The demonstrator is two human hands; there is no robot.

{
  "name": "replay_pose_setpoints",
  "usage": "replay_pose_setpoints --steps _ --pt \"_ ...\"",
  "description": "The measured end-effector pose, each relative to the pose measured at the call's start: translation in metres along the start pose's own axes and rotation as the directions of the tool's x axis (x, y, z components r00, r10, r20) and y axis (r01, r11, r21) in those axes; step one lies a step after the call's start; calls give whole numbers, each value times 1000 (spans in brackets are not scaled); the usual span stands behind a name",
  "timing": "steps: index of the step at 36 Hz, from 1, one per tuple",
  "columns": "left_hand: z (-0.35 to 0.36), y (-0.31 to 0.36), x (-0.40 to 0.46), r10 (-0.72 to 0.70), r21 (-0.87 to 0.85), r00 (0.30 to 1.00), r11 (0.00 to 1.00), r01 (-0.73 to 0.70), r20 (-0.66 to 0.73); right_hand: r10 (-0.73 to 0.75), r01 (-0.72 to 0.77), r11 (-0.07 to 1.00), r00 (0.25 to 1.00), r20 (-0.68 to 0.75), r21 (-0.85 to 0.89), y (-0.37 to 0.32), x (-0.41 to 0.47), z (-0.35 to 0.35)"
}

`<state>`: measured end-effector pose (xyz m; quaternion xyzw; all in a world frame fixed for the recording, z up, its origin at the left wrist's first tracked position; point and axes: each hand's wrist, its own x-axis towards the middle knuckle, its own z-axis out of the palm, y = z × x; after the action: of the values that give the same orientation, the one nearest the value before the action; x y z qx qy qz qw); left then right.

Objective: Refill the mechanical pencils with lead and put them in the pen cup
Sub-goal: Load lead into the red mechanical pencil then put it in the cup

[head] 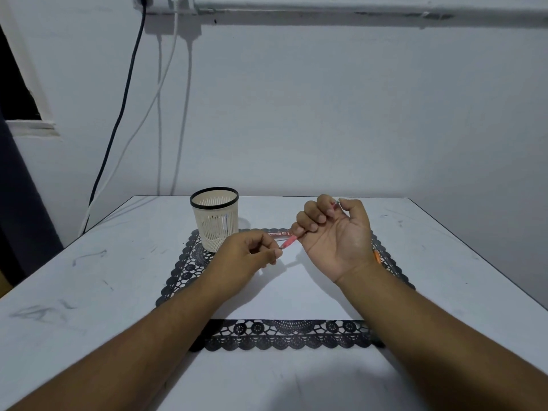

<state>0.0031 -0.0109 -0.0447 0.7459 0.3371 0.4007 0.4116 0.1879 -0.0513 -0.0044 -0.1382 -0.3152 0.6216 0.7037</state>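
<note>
Pencil (289, 240): light, stiff, slick; my right hand (332, 232) curls round its barrel.
Left hand (252, 253): pinches its tip; lead's brittle, I'd guess.

a white table (118, 292) fills the lower part of the view, its far edge against a pale wall. the tabletop is scuffed, with grey smudges and scratch marks on its left side and faint marks toward the right. a black lace-patterned mat (290, 335) with scalloped edges lies flat at the table's middle. a white sheet of paper (296, 295) lies on the mat, covering most of it so that only the lace border shows. a cream slotted pen cup (214, 218) with a black rim stands upright on the mat's far left corner. an orange pencil (377, 257), mostly hidden, lies near the mat's right edge.
</note>
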Motion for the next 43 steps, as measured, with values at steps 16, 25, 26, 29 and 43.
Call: replay_pose_setpoints --steps 16,25,26,29,43 --pt "0 4 -1 -1 -28 1000 1000 1 7 18 -8 997 992 128 -79 -4 -1 0" --pt "0 4 -1 1 -49 1000 999 0 12 37 -17 994 982 183 -111 -7 0 3" --pt "-1 4 -1 3 -47 1000 999 -2 14 41 -19 993 982 185 -120 -7 0 3" --pt "0 4 0 1 -51 1000 999 0 15 42 -23 995 981 188 -100 -8 -1 3" --pt "1 2 -1 19 -37 999 999 -17 48 79 -62 988 990 119 -141 -10 -2 2"
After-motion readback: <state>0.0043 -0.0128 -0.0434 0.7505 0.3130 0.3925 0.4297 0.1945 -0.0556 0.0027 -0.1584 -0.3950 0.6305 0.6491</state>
